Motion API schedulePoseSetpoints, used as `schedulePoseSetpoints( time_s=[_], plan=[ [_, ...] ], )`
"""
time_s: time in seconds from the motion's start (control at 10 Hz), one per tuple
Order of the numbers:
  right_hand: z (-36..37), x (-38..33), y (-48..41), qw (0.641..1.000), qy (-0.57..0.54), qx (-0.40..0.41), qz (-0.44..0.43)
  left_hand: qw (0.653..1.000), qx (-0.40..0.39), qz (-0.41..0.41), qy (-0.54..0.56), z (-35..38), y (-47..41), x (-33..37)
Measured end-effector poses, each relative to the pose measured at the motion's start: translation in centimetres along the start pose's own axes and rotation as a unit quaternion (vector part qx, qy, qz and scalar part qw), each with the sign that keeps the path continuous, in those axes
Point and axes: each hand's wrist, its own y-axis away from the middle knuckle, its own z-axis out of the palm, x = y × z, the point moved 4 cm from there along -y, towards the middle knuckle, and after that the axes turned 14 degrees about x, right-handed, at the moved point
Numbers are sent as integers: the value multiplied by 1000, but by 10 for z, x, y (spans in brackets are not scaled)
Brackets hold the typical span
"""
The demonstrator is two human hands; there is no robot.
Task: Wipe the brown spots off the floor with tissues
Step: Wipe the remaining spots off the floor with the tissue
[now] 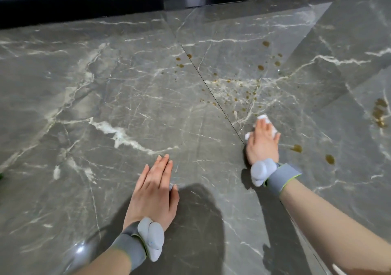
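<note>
My right hand (262, 141) presses a white tissue (263, 118) flat against the grey marble floor (127, 109); the tissue shows only past the fingertips and at the hand's sides. Several brown spots (260, 67) are scattered on the tiles beyond that hand. More brown drops (329, 159) lie to its right, and a larger brown smear (379, 111) sits near the right edge. My left hand (153, 192) rests flat on the floor at lower centre, fingers together and extended, holding nothing. Both wrists carry grey straps with pale sensor pods.
A black skirting strip (84, 10) and a white wall run along the top of the view. A dark tile joint (213, 97) crosses diagonally through the spotted area. My shadow falls on the floor between my arms.
</note>
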Motion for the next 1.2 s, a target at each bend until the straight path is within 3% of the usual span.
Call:
schedulePoseSetpoints(
  time_s=[0.1, 0.2, 0.3, 0.4, 0.5, 0.6, 0.7, 0.8, 0.9, 1.0, 1.1, 1.2],
  plan=[
    [2, -71, 41, 979, -44, -8, -197, 1000, 6, -1, 7, 0, 0, 1],
    [7, -130, 90, 916, -81, -99, -380, 1000, 9, -2, 9, -1, -1, 1],
    [6, -138, 84, 877, -78, -120, -459, 1000, 2, -7, 9, -1, -1, 0],
    [10, -103, 30, 931, -27, -97, -351, 1000, 3, -10, 14, 0, 1, -1],
    [13, -66, -14, 987, 7, -63, -147, 1000, 1, -8, 14, 0, 0, -1],
    [13, -78, -5, 994, 28, -49, -92, 1000, 2, -9, 11, -1, -1, -1],
    [11, -111, 44, 967, -13, -54, -248, 1000, 3, -11, 17, 0, -1, 0],
    [6, -123, 94, 907, -30, -71, -413, 1000, 10, -6, 11, 0, 0, 1],
    [5, -104, 78, 869, -13, -90, -487, 1000, 20, -4, 8, 0, 3, 0],
    [5, -70, 21, 933, -4, -76, -352, 1000, 18, -2, 4, 0, 2, -1],
    [5, -55, -3, 985, -2, -65, -160, 1000, 19, -1, 1, -1, 1, -1],
    [6, -83, 33, 976, -17, -73, -204, 1000, 21, -1, 6, -2, 2, 0]
  ],
)
